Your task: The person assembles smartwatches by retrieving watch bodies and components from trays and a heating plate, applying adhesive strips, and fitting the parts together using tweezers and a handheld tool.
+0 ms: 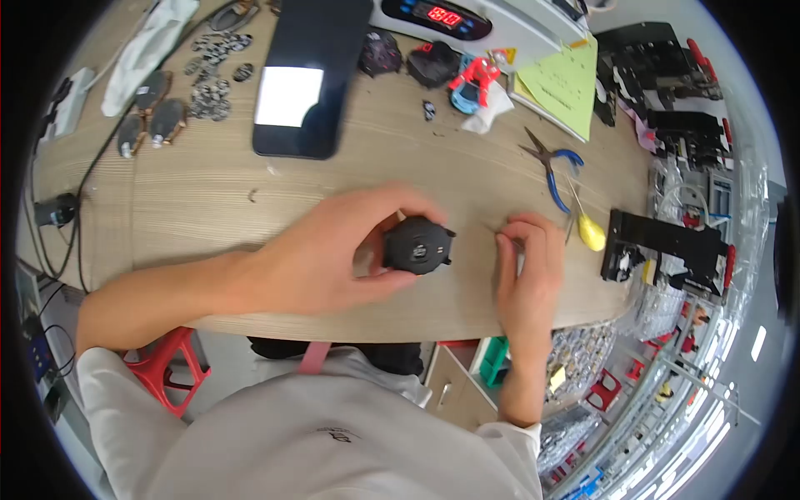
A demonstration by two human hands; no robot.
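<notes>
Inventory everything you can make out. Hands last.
round device: 1, black, in left hand
table: 1, light brown, centre
pliers: 1, blue, right side
pointed tool: 1, yellow, beside pliers
flat slab: 1, black, upper middle
display unit: 1, white, top edge
figurine: 1, red, below display unit
papers: stack, yellow, upper right
small parts: many, grey, upper left
oval pieces: 3, dark, upper left
round parts: 2, dark, below display unit
long strip: 1, white, upper left
clamp fixtures: several, black, right
stool: 1, red, lower left
bin: 1, green, below table
left hand: 1, bare, around round device
right hand: 1, bare, below pliers
</notes>
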